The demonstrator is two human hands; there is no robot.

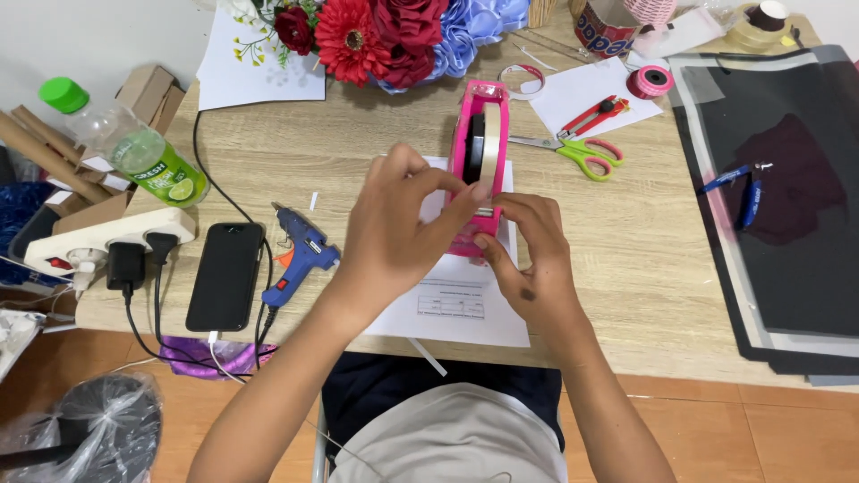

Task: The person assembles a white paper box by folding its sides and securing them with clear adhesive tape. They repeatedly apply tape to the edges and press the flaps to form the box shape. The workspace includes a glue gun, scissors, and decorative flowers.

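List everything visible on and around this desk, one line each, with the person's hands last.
tape dispenser: 1, pink, desk centre, on a sheet of paper
glue gun: 1, blue, left of the hands
phone: 1, black, beside the glue gun, cable plugged in
power strip: 1, white, left desk edge
bottle: 1, clear with green cap, lying left
scissors: 1, green and pink handles, right of the dispenser
box cutter: 1, red, above the scissors
ribbon roll: 1, pink, upper right
artificial flowers: bunch, red and blue, top centre
dark sheets: stack, right side
left hand: at the dispenser's tape
right hand: on the dispenser's front
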